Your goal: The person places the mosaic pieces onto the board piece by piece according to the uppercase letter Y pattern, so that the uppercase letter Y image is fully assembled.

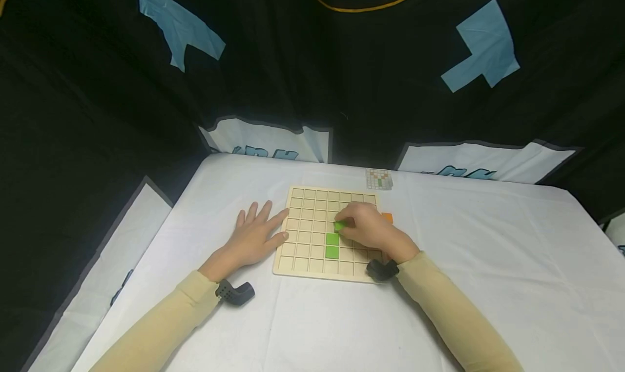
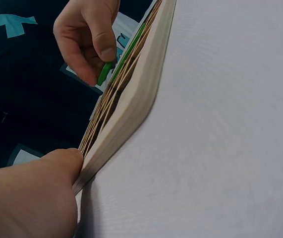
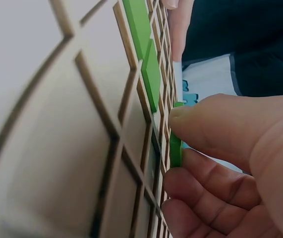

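A square wooden grid board [image 1: 303, 236] lies on the white table. Two green square tiles [image 1: 332, 245] sit in adjoining cells of one column near its middle. My right hand [image 1: 368, 225] is over the board and pinches another green tile [image 3: 176, 144] between thumb and fingers, just past those two. In the left wrist view that held tile [image 2: 104, 73] looks tilted and raised off the grid. My left hand [image 1: 256, 236] lies flat with fingers spread, thumb and forefinger touching the board's left edge.
An orange tile [image 1: 387, 217] lies just right of the board, partly behind my right hand. Beyond the far right corner is a small card [image 1: 379, 179] printed with a coloured grid. Black curtains with blue tape [image 1: 483, 46] hang around the white-clothed table [image 1: 488, 263].
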Action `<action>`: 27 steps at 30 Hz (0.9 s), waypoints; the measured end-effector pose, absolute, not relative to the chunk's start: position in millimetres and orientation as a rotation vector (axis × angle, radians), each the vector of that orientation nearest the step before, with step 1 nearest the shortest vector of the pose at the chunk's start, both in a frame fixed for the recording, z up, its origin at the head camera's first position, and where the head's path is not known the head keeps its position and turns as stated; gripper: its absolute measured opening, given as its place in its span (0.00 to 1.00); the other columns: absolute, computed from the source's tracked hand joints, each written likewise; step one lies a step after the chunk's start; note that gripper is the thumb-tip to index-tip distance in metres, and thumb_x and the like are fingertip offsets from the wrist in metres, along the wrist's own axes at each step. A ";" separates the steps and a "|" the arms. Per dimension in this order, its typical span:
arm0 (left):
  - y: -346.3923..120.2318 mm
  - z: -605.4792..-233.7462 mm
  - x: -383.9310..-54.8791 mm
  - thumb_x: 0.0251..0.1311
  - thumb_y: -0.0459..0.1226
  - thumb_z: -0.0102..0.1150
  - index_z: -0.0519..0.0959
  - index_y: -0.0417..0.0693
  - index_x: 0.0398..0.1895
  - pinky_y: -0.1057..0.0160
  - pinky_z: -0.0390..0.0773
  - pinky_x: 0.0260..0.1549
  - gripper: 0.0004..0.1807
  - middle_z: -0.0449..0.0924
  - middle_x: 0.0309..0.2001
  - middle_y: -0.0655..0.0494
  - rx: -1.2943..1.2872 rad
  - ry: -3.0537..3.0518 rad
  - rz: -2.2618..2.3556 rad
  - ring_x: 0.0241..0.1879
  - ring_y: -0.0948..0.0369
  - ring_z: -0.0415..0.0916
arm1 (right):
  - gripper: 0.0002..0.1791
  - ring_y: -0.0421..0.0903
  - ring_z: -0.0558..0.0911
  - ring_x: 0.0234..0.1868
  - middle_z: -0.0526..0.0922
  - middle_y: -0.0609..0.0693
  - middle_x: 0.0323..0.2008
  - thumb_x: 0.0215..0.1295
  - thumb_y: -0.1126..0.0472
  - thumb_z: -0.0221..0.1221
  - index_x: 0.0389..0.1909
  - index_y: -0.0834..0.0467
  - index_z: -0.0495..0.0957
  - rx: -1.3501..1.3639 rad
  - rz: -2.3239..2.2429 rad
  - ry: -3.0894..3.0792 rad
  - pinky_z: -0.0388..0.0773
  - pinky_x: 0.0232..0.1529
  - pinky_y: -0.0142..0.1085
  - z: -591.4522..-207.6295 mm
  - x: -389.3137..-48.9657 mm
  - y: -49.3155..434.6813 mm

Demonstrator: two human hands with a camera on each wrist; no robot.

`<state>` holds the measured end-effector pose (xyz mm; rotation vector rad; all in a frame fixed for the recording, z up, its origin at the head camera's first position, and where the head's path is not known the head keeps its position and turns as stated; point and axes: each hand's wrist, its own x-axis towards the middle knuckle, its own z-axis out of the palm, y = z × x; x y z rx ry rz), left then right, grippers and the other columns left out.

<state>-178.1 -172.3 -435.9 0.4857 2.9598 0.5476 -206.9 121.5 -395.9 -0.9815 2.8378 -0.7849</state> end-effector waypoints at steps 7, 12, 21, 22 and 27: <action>-170.8 -436.3 -178.5 0.74 0.56 0.47 0.60 0.55 0.80 0.25 0.37 0.73 0.35 0.45 0.81 0.33 0.485 2.967 0.537 0.79 0.29 0.35 | 0.14 0.51 0.85 0.50 0.90 0.55 0.45 0.60 0.68 0.65 0.47 0.63 0.88 -1.005 -0.766 2.819 0.81 0.56 0.45 -398.7 -210.4 112.1; -170.4 -436.5 -178.5 0.74 0.55 0.47 0.60 0.55 0.80 0.25 0.37 0.73 0.35 0.45 0.81 0.33 0.487 2.965 0.546 0.79 0.29 0.35 | 0.15 0.50 0.85 0.49 0.90 0.55 0.46 0.59 0.69 0.65 0.47 0.63 0.87 -0.998 -0.772 2.819 0.82 0.55 0.44 -399.8 -212.4 109.0; -170.8 -435.1 -178.2 0.74 0.55 0.47 0.60 0.55 0.80 0.25 0.37 0.73 0.35 0.45 0.81 0.33 0.484 2.961 0.543 0.79 0.29 0.35 | 0.15 0.49 0.85 0.48 0.90 0.55 0.46 0.58 0.69 0.65 0.48 0.63 0.88 -0.972 -0.768 2.825 0.82 0.54 0.44 -401.1 -213.8 106.2; -171.0 -435.0 -178.1 0.74 0.55 0.47 0.60 0.55 0.80 0.25 0.37 0.73 0.35 0.45 0.81 0.33 0.484 2.961 0.545 0.79 0.29 0.35 | 0.15 0.49 0.85 0.47 0.90 0.55 0.46 0.58 0.69 0.65 0.48 0.63 0.88 -0.974 -0.769 2.826 0.82 0.53 0.44 -401.3 -213.9 106.1; -171.4 -434.2 -177.7 0.74 0.55 0.47 0.60 0.55 0.80 0.25 0.37 0.73 0.35 0.45 0.81 0.33 0.485 2.963 0.543 0.79 0.29 0.35 | 0.15 0.47 0.84 0.43 0.90 0.54 0.45 0.58 0.69 0.65 0.47 0.63 0.88 -0.983 -0.767 2.829 0.82 0.51 0.42 -402.6 -214.2 105.7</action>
